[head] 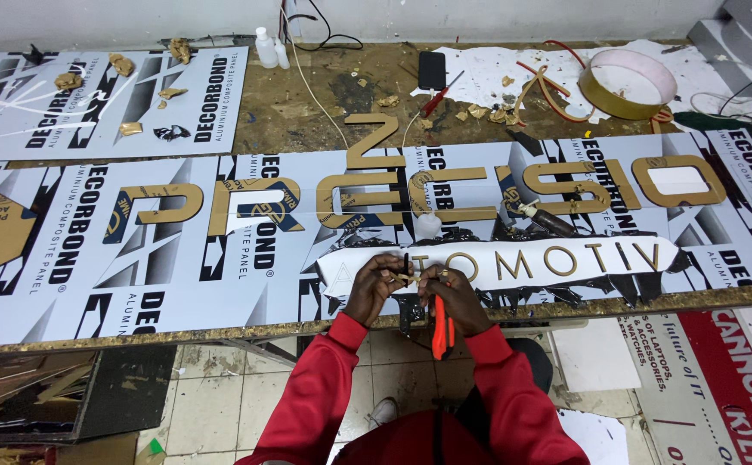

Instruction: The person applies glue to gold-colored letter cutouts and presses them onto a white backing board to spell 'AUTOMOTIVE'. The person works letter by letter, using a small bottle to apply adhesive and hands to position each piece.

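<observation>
At the left of the frame, printed grey composite panels (pixel 92 250) covered the counter (pixel 307 103), with scraps of gold backing lying on the upper-left sheet. Large gold letters (pixel 255 207) ran across the middle of the panels. Just below centre, the left hand (pixel 374 288) had its grip closed on a small gold letter piece (pixel 403 277), pinched between fingertips and held just above the left end of a long white strip (pixel 496 258). The right hand (pixel 455 297) met it from the other side, fingertips on the same piece, while an orange-handled cutter (pixel 441 331) was tucked in the palm and hung downward. Further right, thin gold letters (pixel 557 258) already stood along the strip. A gold ring (pixel 630 84) lay in the upper right. The step in hand seemed to be peeling or trimming the small piece; setting it down would probably call for lining it up with the row on the strip.
</observation>
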